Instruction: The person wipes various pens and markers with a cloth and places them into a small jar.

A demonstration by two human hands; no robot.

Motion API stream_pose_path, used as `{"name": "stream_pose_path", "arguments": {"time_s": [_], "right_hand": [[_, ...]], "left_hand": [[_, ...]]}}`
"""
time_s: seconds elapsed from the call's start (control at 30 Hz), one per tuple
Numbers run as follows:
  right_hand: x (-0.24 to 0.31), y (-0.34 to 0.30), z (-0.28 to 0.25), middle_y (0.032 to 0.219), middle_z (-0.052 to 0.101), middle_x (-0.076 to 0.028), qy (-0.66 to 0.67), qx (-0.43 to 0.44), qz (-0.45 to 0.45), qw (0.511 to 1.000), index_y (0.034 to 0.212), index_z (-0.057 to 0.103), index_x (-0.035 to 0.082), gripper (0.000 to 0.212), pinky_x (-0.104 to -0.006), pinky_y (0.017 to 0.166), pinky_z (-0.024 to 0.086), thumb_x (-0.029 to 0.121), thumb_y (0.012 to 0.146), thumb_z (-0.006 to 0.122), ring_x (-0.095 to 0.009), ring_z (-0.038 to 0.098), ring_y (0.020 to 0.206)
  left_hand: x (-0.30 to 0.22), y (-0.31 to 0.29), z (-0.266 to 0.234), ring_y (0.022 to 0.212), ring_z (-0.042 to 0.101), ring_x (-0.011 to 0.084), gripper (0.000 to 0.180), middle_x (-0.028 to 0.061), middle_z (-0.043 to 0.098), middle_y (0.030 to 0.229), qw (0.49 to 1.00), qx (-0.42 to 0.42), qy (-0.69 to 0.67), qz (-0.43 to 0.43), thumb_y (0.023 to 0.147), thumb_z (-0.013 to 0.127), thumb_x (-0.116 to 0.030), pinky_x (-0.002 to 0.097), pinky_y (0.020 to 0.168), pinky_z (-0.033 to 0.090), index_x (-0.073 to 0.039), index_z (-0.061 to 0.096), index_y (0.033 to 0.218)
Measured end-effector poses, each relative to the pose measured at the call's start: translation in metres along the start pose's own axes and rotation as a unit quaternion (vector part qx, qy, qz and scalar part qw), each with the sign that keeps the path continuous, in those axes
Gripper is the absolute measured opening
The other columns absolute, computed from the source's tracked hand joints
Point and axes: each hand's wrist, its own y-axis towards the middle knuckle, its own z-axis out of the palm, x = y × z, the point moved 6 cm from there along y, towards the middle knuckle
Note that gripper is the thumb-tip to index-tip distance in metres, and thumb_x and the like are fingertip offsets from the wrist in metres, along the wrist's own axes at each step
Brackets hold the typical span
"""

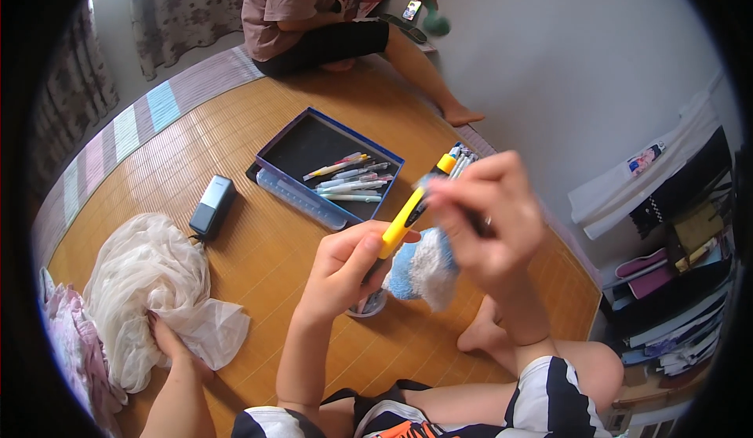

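My left hand (345, 261) pinches the lower end of a yellow marker (398, 230) with a black patch on its barrel, tilted up and to the right. Over the marker's upper part is my right hand (498, 210), smeared by motion. Its thumb and fingers are pressed together around a small pale bluish bit that I cannot make out. Beneath the hands a fluffy blue and white cloth (423, 269) shows, partly hidden. Several pens (353, 185) lie in a blue-rimmed box (286, 134) with a black inside. More pens (464, 156) stick out behind my right hand.
A clear ruler-like case (294, 199) lies along the box. A grey and black device (212, 207) and a sheer white cloth (149, 289) are at left. Below my left hand sits a round clear container (369, 305). Another person (314, 30) sits at the far edge; shelves (667, 297) stand right.
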Motion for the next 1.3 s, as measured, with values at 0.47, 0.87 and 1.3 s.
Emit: {"name": "stream_pose_path", "arguments": {"time_s": [0.47,0.87,1.3], "right_hand": [[-0.010,-0.002,-0.012,0.065,0.045,-0.007,0.054,0.016,0.095,0.994,0.069,0.056,-0.001,0.010,-0.0192,0.046,0.037,-0.003,0.060,0.059,-0.013,0.047,0.055],[-0.019,-0.037,0.022,0.067,0.044,-0.004,0.190,-0.005,0.150,0.970,0.073,0.056,0.001,0.014,-0.0170,0.043,0.032,-0.002,0.060,0.060,-0.008,0.041,0.052],[-0.002,-0.044,0.049,0.068,0.045,-0.007,0.170,0.102,0.076,0.977,0.073,0.056,0.002,0.015,-0.0220,0.046,0.039,-0.001,0.059,0.060,-0.015,0.048,0.054]], "left_hand": [[-0.002,-0.002,0.002,0.037,0.033,0.0002,0.026,-0.0035,0.039,0.048,0.997,0.038,0.063,0.006,0.081,0.034,-0.016,0.0132,0.036,0.024,0.002,0.052,0.089],[-0.011,-0.001,0.005,0.030,0.029,0.0039,0.038,-0.0005,0.036,0.041,0.991,-0.031,0.051,0.117,0.082,0.031,-0.031,0.0153,0.030,0.022,0.004,0.045,0.083],[0.006,0.004,-0.020,0.060,0.037,0.0034,0.026,-0.0005,0.043,0.068,0.978,-0.139,-0.096,0.125,0.081,0.040,-0.022,0.0150,0.052,0.029,0.002,0.047,0.087]]}}
